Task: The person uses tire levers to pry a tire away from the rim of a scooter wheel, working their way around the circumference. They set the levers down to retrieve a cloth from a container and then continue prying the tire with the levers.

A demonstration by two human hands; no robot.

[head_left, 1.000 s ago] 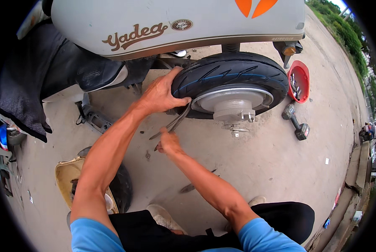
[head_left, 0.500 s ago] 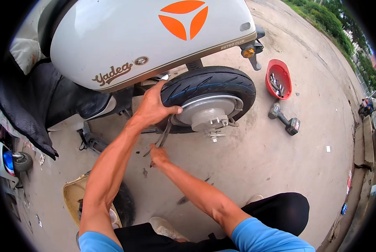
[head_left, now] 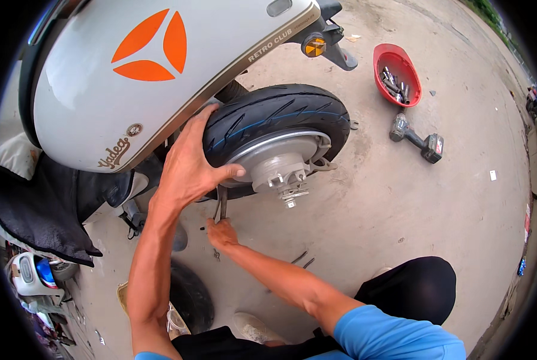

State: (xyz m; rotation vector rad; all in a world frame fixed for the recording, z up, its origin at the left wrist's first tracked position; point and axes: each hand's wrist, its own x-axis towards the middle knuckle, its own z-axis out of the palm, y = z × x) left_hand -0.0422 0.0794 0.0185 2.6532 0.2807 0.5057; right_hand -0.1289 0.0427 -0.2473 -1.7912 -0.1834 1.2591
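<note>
The black scooter tire (head_left: 286, 108) sits around a silver hub wheel (head_left: 280, 171) with an axle bolt sticking out. My left hand (head_left: 189, 161) grips the tire's left side, fingers over the tread and thumb reaching toward the rim. Below it, my right hand (head_left: 222, 235) is closed on the lower end of metal tire levers (head_left: 223, 203). Their upper ends meet the tire's lower left edge, partly hidden by my left hand and the wheel. A white scooter body (head_left: 76, 90) with orange emblem leans over the wheel.
On the right, a red helmet (head_left: 415, 78) holds several sockets, with a cordless impact wrench (head_left: 415, 138) beside it. Two thin dark metal pieces (head_left: 304, 259) lie before my right forearm. Another black tire (head_left: 196, 300) and a tan container (head_left: 122, 294) are at lower left.
The view has shifted, so the scooter and wheel appear farther left. My left hand stays on the tire; my right hand still holds the levers, which now stand more upright.
</note>
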